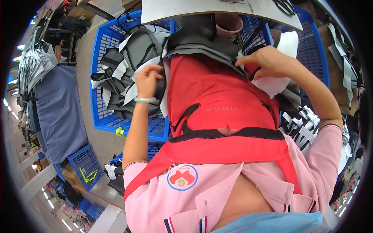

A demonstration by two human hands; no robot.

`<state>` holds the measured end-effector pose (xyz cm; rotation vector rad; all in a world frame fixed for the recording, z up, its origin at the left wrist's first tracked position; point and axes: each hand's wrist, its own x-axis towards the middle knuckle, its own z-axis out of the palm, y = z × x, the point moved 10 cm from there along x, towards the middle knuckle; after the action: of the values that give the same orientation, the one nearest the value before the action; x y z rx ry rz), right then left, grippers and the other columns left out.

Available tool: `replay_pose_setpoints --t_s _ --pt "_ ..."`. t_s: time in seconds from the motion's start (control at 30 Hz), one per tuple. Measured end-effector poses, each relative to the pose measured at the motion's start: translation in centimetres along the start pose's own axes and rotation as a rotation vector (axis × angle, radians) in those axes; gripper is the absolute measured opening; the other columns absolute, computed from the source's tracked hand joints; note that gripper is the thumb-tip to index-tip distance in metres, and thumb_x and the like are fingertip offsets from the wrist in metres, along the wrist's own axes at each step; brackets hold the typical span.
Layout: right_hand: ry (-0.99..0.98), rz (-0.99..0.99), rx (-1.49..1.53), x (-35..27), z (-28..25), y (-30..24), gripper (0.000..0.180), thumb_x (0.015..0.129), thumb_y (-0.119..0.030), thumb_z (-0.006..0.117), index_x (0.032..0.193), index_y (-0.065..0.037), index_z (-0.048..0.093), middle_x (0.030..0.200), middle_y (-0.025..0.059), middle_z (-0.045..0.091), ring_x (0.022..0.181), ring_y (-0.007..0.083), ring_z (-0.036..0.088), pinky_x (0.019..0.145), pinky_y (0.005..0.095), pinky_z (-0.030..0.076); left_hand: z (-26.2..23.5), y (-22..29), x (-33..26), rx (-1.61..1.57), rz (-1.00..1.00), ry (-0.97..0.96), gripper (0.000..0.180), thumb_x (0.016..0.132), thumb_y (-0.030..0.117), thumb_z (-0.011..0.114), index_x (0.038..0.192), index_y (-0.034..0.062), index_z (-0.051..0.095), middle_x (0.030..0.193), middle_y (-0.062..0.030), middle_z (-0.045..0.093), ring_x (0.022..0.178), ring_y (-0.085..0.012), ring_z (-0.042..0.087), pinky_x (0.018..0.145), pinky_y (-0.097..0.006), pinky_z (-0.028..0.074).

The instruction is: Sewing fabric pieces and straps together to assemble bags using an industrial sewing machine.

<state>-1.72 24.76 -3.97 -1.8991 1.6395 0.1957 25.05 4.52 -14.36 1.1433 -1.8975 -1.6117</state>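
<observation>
A stack of dark grey fabric pieces (202, 48) lies across my lap at the table's edge, over my red apron (221, 93). My right hand (272, 64) is at the stack's right corner, its index finger stretched toward the edge and the thumb apart from it. Beneath that hand hangs a white sheet-like piece (271, 84). To the left of the stack my left hand (147, 82), with a pale bangle at the wrist, has loosely bent fingers beside a black-edged piece. Nothing shows in its grasp.
A blue crate (130, 130) at the left holds grey and white sewn pieces (142, 44). Ahead is a white tabletop (217, 8) with black-handled scissors (284, 7). Below it stands a pink bucket (228, 24). Another blue crate (320, 50) stands at the right, near bundled black-and-white strips (301, 126).
</observation>
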Motion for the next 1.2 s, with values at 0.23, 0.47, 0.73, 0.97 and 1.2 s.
replay_pose_setpoints --t_s 0.23,0.47,0.73,0.97,1.2 --pt "-0.241 -0.015 -0.143 -0.4 5.7 1.4 0.04 0.065 -0.02 0.079 0.101 -0.008 0.069 0.088 0.0143 0.065 0.088 0.0331 0.063 0.078 0.0416 0.05 2.0 -10.8 9.4 0.566 -0.08 0.064 0.035 0.082 0.032 0.068 0.102 0.0033 0.07 0.088 -0.0138 0.071 0.085 -0.0232 0.068 0.078 -0.035 0.05" --pt "-0.121 0.258 -0.115 -5.3 -2.6 4.5 0.025 0.068 -0.017 0.075 0.086 -0.001 0.069 0.095 0.0162 0.065 0.094 0.0341 0.062 0.081 0.0407 0.049 2.4 -3.9 11.2 0.444 0.174 0.076 0.026 0.084 0.021 0.064 0.098 -0.001 0.068 0.091 -0.0223 0.067 0.087 -0.0384 0.064 0.075 -0.039 0.049" --pt "0.435 -0.342 -0.177 -6.7 -11.5 -8.0 0.018 0.066 -0.017 0.076 0.071 -0.002 0.068 0.136 0.0132 0.048 0.132 0.0327 0.04 0.107 0.04 0.037 18.7 27.3 -2.9 0.704 0.903 -0.591 0.011 0.082 0.01 0.06 0.086 0.0009 0.063 0.082 -0.0173 0.062 0.077 -0.0377 0.06 0.066 -0.042 0.048" --pt "0.535 -0.406 -0.162 -12.5 -13.6 -8.5 0.029 0.047 -0.021 0.08 0.071 -0.011 0.068 0.096 0.0027 0.061 0.115 0.0305 0.052 0.107 0.0529 0.032 19.4 34.8 -8.6 0.2 0.959 -0.948 0.011 0.079 -0.002 0.066 0.089 -0.0025 0.063 0.07 -0.0113 0.051 0.056 -0.0272 0.052 0.05 -0.033 0.04" --pt "0.835 -0.292 -0.316 -13.6 -14.0 -5.3 0.023 0.049 -0.021 0.075 0.067 -0.011 0.064 0.082 -0.0007 0.059 0.118 0.0257 0.054 0.109 0.0508 0.033 20.5 33.2 -2.4 0.104 0.687 -0.855 0.012 0.082 0.003 0.068 0.09 -0.0046 0.065 0.069 -0.01 0.056 0.06 -0.0187 0.054 0.055 -0.029 0.041"
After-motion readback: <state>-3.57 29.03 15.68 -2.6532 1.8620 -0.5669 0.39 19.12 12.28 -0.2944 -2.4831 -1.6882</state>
